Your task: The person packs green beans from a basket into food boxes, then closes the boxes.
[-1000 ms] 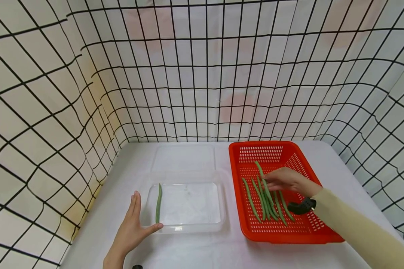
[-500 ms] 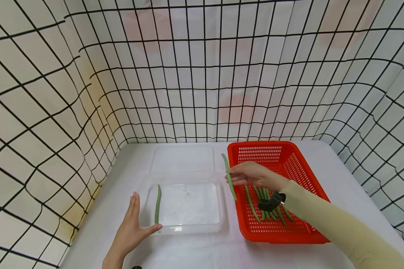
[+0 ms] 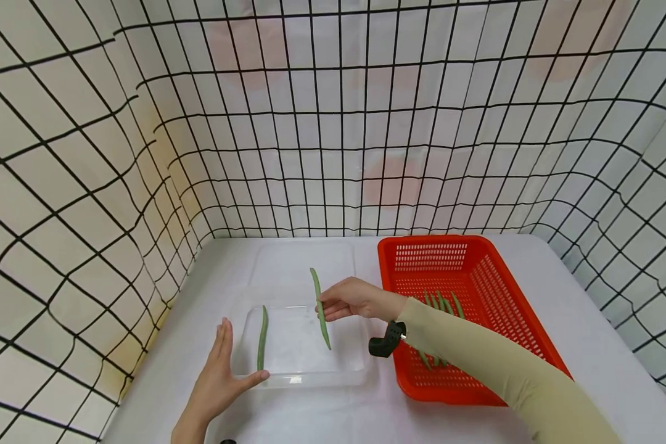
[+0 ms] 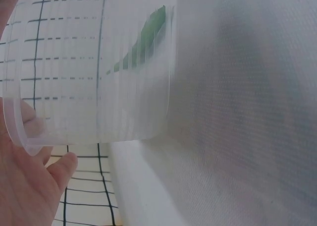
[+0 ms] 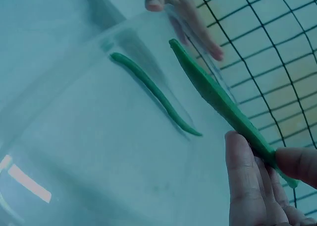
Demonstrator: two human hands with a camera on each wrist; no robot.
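Note:
My right hand (image 3: 361, 298) pinches a green bean (image 3: 317, 287) between thumb and fingers, held above the clear plastic container (image 3: 333, 378). In the right wrist view, the pinched bean (image 5: 213, 94) slants up and away from the fingertips. Another green bean (image 3: 263, 339) lies inside the container along its left side. My left hand (image 3: 215, 379) stands at the container's left front corner, fingers straight and thumb spread against the rim. Through the clear wall in the left wrist view, the lying bean (image 4: 146, 40) shows blurred.
To the right stands a red plastic basket (image 3: 386, 271) with several green beans (image 3: 441, 302), partly hidden by my right sleeve (image 3: 477, 345). A clear flat lid (image 3: 302, 259) lies behind the container. Black wire mesh (image 3: 341, 148) surrounds the white table on the back and sides.
My right hand has lifted a green bean out of the red basket and carried it left, over the clear container. My left hand has stayed in place.

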